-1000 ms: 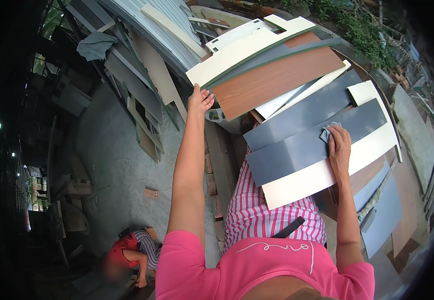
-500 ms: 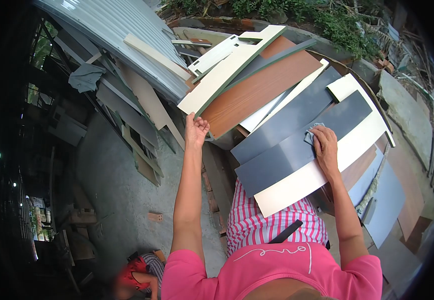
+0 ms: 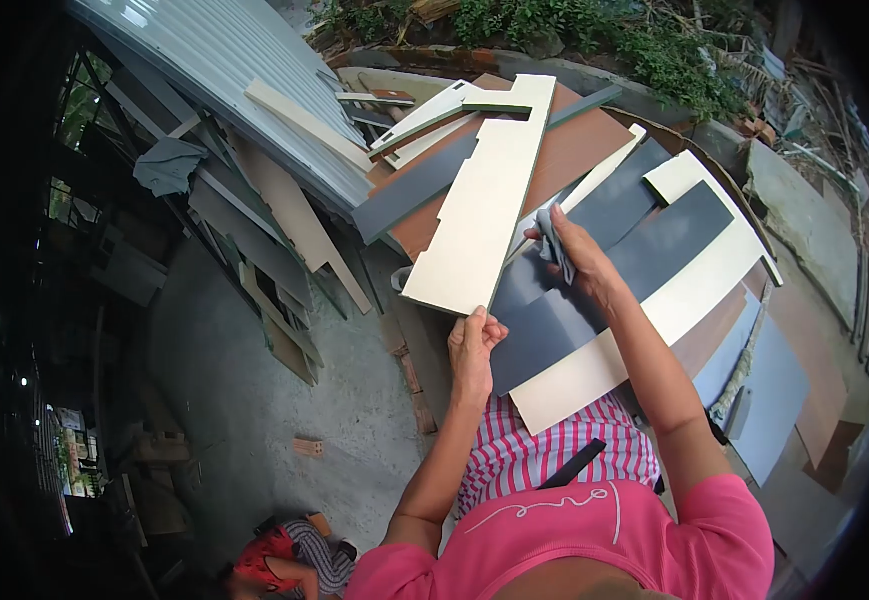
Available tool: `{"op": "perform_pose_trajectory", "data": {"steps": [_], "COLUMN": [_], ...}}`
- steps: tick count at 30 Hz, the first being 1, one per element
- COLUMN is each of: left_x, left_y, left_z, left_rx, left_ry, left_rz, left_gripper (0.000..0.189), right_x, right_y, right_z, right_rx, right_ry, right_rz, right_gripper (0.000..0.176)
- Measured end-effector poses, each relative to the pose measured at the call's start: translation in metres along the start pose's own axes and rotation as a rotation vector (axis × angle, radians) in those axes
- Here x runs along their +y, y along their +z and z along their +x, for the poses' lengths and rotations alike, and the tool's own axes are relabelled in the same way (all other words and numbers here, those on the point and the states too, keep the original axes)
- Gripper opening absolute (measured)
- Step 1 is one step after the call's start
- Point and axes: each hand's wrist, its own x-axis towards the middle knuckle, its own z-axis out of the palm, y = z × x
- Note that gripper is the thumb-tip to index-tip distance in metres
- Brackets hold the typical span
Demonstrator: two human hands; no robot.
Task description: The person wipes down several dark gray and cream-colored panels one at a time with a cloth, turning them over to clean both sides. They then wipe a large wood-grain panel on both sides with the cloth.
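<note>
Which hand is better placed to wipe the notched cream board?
Right, probably: the right hand holds the grey cloth near a long edge of the notched cream board. The left hand grips the board's near end and seems better suited to steadying.

The left arm (image 3: 444, 460) bends sharply, its left grip (image 3: 477, 340) pinched with fingers curled. The right arm (image 3: 660, 370) slants forward and inward, its right grip (image 3: 573, 248) clenched farther out.
</note>
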Motion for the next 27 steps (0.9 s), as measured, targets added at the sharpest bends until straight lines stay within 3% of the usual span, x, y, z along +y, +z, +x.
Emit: {"op": "perform_pose_trajectory", "data": {"steps": [3,7,10,15,17,21,27], "left_x": [-0.011,-0.011,0.0,0.019,0.018,0.003,-0.003], "left_y": [-0.006,-0.021,-0.029,-0.048,-0.059,-0.076,-0.071], "left_z": [-0.021,-0.035,-0.046,-0.066,-0.069,-0.076,-0.07], "left_rx": [0.013,-0.029,-0.182,-0.166,-0.209,-0.266,-0.315], "left_ry": [0.001,-0.019,0.015,0.06,0.022,-0.093,-0.169], "left_rz": [0.034,-0.005,-0.002,0.108,0.114,0.145,0.155], "left_gripper": [0.022,0.024,0.026,0.031,0.032,0.033,0.034], "right_x": [0.023,0.035,0.029,0.037,0.043,0.043,0.054], "right_y": [0.014,0.02,0.027,0.023,0.019,0.018,-0.013], "right_z": [0.048,0.064,0.036,-0.013,-0.033,-0.078,-0.083], "right_rx": [-0.092,-0.115,-0.085,-0.034,0.06,0.149,0.198], "right_ry": [0.139,0.132,0.076,0.043,0.051,-0.016,0.146], "right_rz": [0.198,0.084,0.173,0.15,0.028,0.083,-0.04], "right_gripper": [0.049,0.038,0.041,0.042,0.047,0.052,0.054]}}
